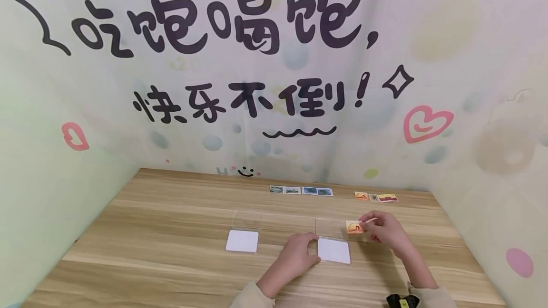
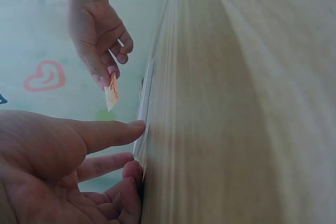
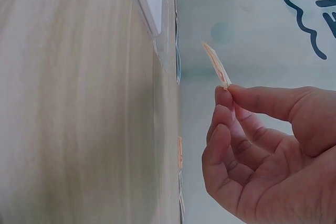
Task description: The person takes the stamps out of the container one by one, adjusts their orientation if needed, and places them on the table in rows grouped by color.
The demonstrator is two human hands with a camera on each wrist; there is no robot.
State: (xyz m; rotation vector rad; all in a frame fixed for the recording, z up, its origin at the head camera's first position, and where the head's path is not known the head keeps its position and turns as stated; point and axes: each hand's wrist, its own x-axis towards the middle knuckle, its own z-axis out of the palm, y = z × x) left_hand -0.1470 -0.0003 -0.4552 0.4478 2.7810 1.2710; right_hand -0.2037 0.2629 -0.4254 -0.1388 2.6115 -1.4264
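My right hand (image 1: 384,232) pinches a small orange-and-cream stamp (image 1: 354,227) between thumb and forefinger, raised above the table. In the right wrist view the stamp (image 3: 217,64) shows nearly edge-on, tilted up from the fingertips. Just left of it lies a hinged clear plastic case, its lid (image 1: 330,228) folded back and its white base (image 1: 334,251) nearest me. My left hand (image 1: 295,254) rests at the left edge of this case. Its straight thumb and forefinger are spread apart, touching the edge in the left wrist view, while the other fingers curl against the table.
Another opened clear case with a white base (image 1: 242,241) lies to the left. Toward the table's back edge are a row of blue-green stamps (image 1: 301,190) and a group of orange and red ones (image 1: 387,198). A printed cloth wall (image 1: 274,151) rises behind the wooden table (image 1: 141,232).
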